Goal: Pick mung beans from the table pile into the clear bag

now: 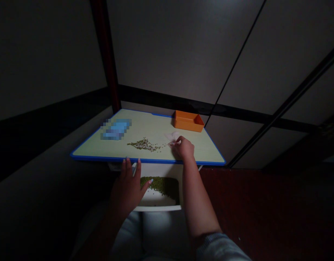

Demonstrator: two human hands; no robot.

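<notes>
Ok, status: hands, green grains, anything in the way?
Left hand open at table edge. Right hand pinching pale thin item. Green grains scattered on tabletop, more in white bin. Orange box beyond, seemingly not obstructing.

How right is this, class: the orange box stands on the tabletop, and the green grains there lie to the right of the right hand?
One slip: the head view shows the green grains on the tabletop lying left of the right hand. The rest holds.

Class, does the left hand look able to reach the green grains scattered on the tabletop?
Probably yes: the left hand is at the blue front edge, and nothing visible stands between it and the scattered grains.
</notes>
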